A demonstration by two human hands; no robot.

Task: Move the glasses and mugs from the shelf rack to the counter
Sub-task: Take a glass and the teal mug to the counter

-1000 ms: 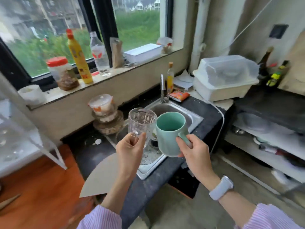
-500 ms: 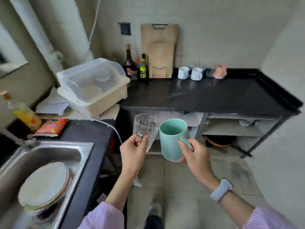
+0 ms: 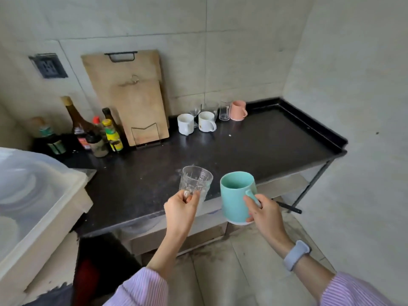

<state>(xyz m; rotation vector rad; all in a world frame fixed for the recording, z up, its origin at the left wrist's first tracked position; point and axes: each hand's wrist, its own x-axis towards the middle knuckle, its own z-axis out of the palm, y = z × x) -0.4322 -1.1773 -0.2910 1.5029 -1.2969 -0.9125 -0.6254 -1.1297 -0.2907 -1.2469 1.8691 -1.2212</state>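
My left hand (image 3: pixel 181 210) grips a clear patterned glass (image 3: pixel 195 181) near its base, upright over the front edge of the black counter (image 3: pixel 254 149). My right hand (image 3: pixel 263 214) holds a teal mug (image 3: pixel 236 195) by its handle, just right of the glass and off the counter's front edge. At the back of the counter stand two white mugs (image 3: pixel 185 123) (image 3: pixel 206 121), several clear glasses (image 3: pixel 224 112) and a pink mug (image 3: pixel 238 110). The shelf rack is out of view.
Wooden cutting boards (image 3: pixel 132 96) lean on the wall behind a wire stand. Sauce bottles (image 3: pixel 92 131) cluster at the counter's back left. A plastic dish box with a clear lid (image 3: pixel 33 195) sits at the left. A raised rim edges the counter's right side.
The view has swung from the sink and window round to the black counter, which is now close below. Both hands still carry the glass and the teal mug.
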